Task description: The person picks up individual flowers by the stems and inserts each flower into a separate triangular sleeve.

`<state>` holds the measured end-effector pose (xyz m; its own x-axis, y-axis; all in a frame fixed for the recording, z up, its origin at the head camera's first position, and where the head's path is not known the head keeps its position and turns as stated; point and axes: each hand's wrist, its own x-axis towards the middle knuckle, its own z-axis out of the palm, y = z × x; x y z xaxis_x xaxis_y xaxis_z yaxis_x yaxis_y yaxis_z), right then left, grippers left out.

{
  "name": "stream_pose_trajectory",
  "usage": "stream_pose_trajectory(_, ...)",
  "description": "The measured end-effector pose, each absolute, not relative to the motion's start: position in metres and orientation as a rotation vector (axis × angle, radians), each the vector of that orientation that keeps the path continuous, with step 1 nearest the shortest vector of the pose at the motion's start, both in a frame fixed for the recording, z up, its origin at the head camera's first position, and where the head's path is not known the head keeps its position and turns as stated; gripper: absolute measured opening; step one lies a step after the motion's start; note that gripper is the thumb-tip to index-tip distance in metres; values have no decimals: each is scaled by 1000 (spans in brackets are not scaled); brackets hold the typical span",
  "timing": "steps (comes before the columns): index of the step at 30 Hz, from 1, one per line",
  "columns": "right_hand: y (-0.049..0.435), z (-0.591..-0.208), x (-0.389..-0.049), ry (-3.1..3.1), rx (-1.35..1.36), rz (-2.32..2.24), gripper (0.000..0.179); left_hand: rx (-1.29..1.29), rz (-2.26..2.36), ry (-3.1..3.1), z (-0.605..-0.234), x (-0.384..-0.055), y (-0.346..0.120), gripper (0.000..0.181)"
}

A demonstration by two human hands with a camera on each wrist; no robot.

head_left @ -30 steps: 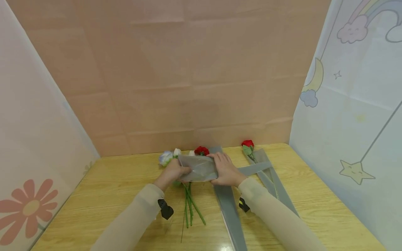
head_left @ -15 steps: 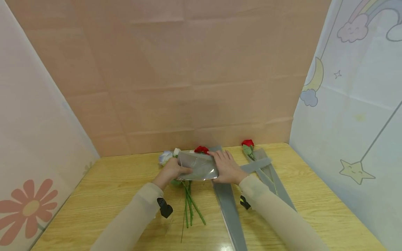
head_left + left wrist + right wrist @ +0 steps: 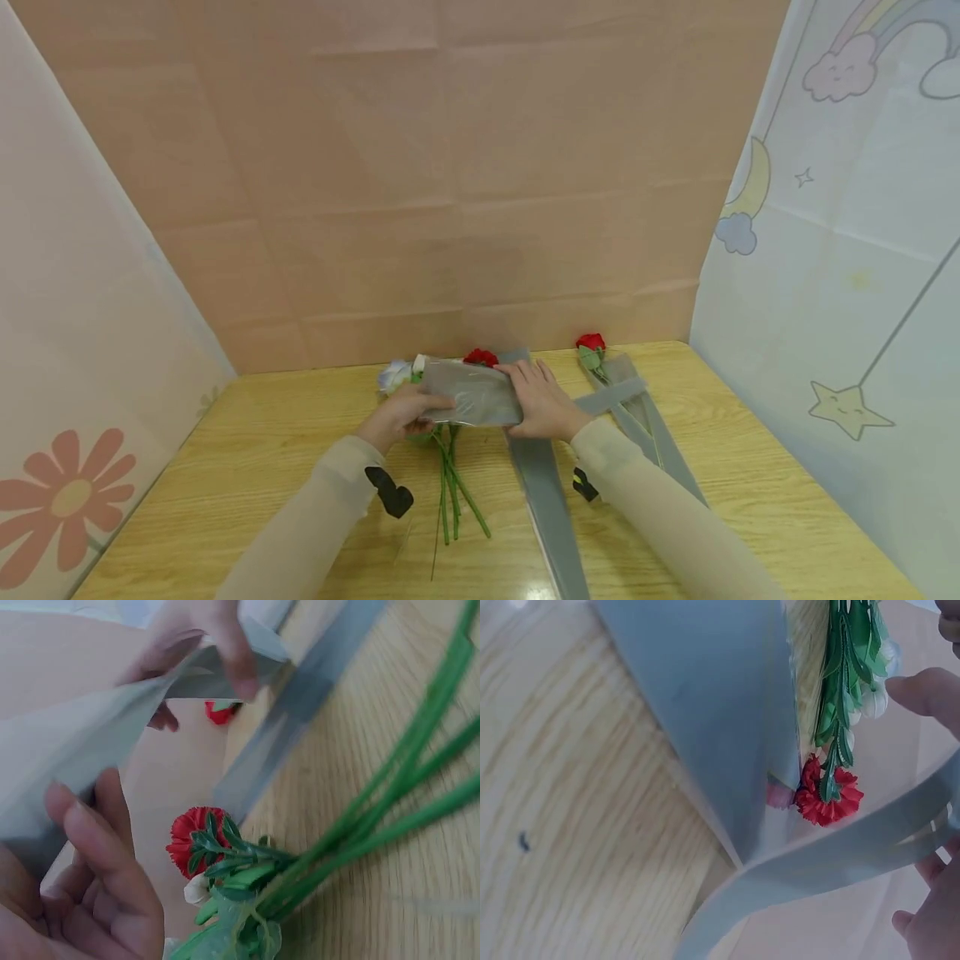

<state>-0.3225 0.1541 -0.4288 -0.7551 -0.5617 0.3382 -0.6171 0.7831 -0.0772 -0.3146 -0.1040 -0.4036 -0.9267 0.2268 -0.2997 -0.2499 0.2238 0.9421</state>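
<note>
A folded grey translucent wrapping sheet is stretched between my two hands above the flowers. My left hand pinches its left end, with the thumb on top and fingers curled beneath. At the other end, my right hand grips the sheet, its thumb over the edge in the left wrist view. Below lie several flowers: a red carnation, a pale blue-white bloom and white buds. Their green stems cross and fan toward me, while the sheet hides their middle.
To the right of the bunch, a long grey strip of wrapping runs front to back on the wooden table. Farther right lies a red rose over another grey wrapping piece. A brown backdrop stands behind.
The sheet's near edge has risen a little and its surface looks flatter. My left hand has shifted slightly left, with its fingers showing more beneath the sheet. My right hand has barely moved.
</note>
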Motion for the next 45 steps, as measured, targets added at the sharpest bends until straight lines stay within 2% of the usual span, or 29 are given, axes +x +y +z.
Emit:
stream_pose_trajectory(5, 154, -428, -324, -2687, 887, 242, 101, 41, 1681, 2288, -405, -314, -102, 41)
stream_pose_trajectory(12, 156, -427, -324, -2687, 891, 259, 103, 63, 1734, 2179, -408, -312, -104, 51)
stream_pose_trajectory(18, 157, -428, -323, -2680, 894, 248, 103, 66, 1870, 1965, -409, -312, -105, 45)
stream_pose_trajectory(37, 156, -430, -323, -2699, 884, 366, 90, 54, 1804, 2121, -406, -311, -107, 46)
stream_pose_trajectory(45, 160, -432, -326, -2723, 848, 456, 88, 72, 1770, 2154, -408, -315, -111, 35)
